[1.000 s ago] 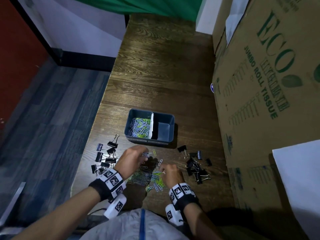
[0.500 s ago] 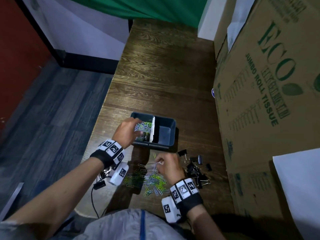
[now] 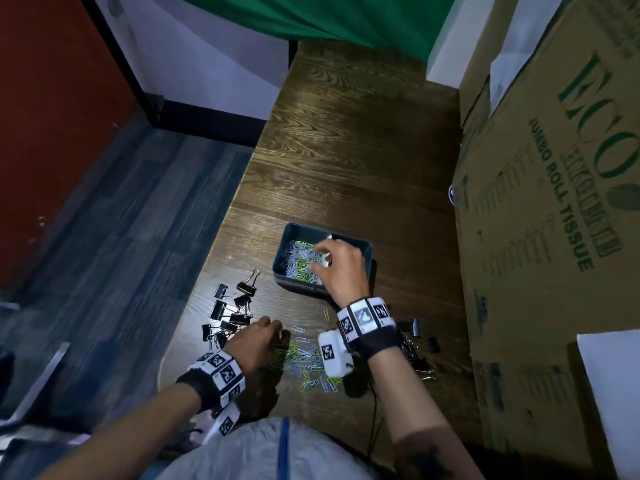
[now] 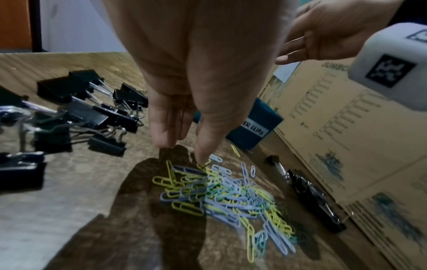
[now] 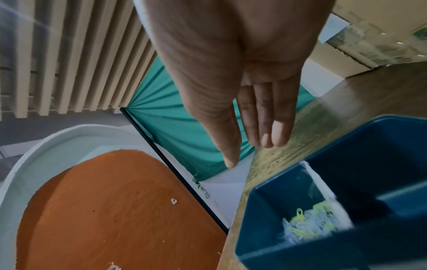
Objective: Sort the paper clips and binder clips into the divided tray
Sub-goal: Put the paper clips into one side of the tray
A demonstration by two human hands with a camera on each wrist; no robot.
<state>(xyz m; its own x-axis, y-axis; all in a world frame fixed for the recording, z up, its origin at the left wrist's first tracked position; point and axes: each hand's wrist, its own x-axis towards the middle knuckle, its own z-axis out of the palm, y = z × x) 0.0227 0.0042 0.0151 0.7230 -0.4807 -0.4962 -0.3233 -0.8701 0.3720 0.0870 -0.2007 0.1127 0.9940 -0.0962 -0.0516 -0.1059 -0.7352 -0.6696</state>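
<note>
A blue divided tray (image 3: 367,249) stands on the wooden table, with coloured paper clips (image 3: 298,263) in its left compartment (image 5: 309,226). My right hand (image 3: 323,252) hovers over that compartment, fingers straight and holding nothing (image 5: 250,153). A loose pile of paper clips (image 3: 304,358) lies nearer me. My left hand (image 3: 273,329) reaches down to the pile's far edge with straight fingers, its thumb tip touching a yellow clip (image 4: 203,164). Black binder clips lie in two groups, one left (image 3: 232,313) and one right (image 3: 415,344) of the pile.
A large cardboard box (image 3: 554,237) walls off the table's right side. The table's left edge (image 3: 207,258) drops to the floor just beyond the left binder clips. Bare wood (image 3: 346,150) stretches behind the tray. The tray's right compartment (image 5: 369,173) shows only its blue floor.
The hands swapped places: my left hand came back from the tray to the pile, and my right hand went from the pile up over the tray's left compartment.
</note>
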